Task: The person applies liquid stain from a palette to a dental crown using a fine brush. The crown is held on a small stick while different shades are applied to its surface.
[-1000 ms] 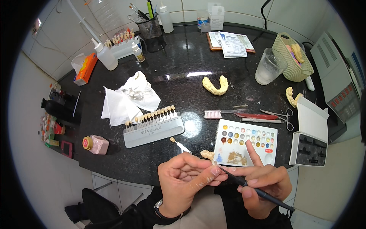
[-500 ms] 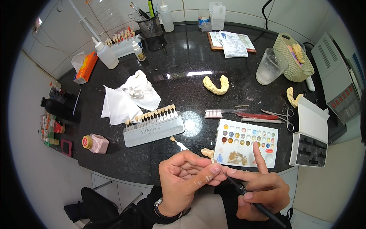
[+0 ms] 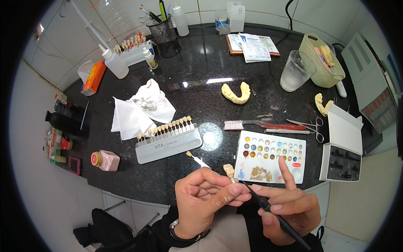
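Between its thumb and fingers, my left hand (image 3: 208,192) pinches the thin stem under a cream-coloured dental crown piece (image 3: 228,170), which stands up above the fingertips. My right hand (image 3: 291,208) grips a black-handled fine brush (image 3: 277,216), its tip pointing up and left, close to the crown piece; I cannot tell whether they touch. The right index finger reaches toward the left fingertips, and another finger sticks up over the white palette (image 3: 273,143). Wells of coloured stains and a brown smear show on that palette. A single shade tab (image 3: 197,158) lies just beyond my left hand.
A grey shade guide (image 3: 168,149) with a row of tooth tabs stands left of centre, beside white tissue (image 3: 149,105) and a pink jar (image 3: 110,161). Beyond the palette lie a toothbrush (image 3: 260,124) and scissor-like forceps (image 3: 310,126). Further off are a plaster arch (image 3: 236,97) and a glass (image 3: 292,82).
The crown piece has turned more upright in my left fingers. The brush tip has risen up and left, nearer to it, as my right hand shifts slightly. The view has moved a little.
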A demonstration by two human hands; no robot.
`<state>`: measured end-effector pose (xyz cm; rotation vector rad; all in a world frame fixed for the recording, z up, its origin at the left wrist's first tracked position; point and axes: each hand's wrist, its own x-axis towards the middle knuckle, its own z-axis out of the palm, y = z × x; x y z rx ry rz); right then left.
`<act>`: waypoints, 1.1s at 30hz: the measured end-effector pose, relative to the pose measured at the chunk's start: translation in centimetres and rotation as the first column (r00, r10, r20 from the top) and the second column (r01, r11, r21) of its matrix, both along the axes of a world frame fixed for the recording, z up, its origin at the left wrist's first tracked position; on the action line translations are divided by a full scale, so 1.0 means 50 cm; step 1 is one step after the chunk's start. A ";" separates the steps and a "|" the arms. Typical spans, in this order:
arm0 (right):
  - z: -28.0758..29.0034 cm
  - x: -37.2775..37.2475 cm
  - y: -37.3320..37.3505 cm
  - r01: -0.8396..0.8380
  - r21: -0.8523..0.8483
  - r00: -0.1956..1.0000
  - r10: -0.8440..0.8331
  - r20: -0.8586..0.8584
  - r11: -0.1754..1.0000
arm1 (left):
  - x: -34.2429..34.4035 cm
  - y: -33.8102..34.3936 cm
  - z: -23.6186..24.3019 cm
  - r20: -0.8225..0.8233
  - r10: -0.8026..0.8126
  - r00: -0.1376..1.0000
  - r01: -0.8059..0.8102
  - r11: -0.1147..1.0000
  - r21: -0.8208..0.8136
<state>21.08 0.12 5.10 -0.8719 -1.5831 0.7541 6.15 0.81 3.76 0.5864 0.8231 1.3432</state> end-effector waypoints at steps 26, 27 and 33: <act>0.004 -0.002 0.015 -0.001 -0.036 0.993 0.005 0.115 0.999 | 0.010 0.000 0.000 -0.109 0.082 0.991 -0.088 0.994 -0.058; 0.006 0.000 0.017 -0.018 -0.024 0.990 0.021 0.143 1.000 | 0.010 0.001 0.001 -0.104 0.088 0.991 -0.094 0.994 -0.052; 0.006 -0.001 0.008 0.037 -0.011 0.996 -0.036 0.087 0.999 | 0.015 0.001 0.002 -0.098 0.067 0.993 -0.070 0.997 -0.033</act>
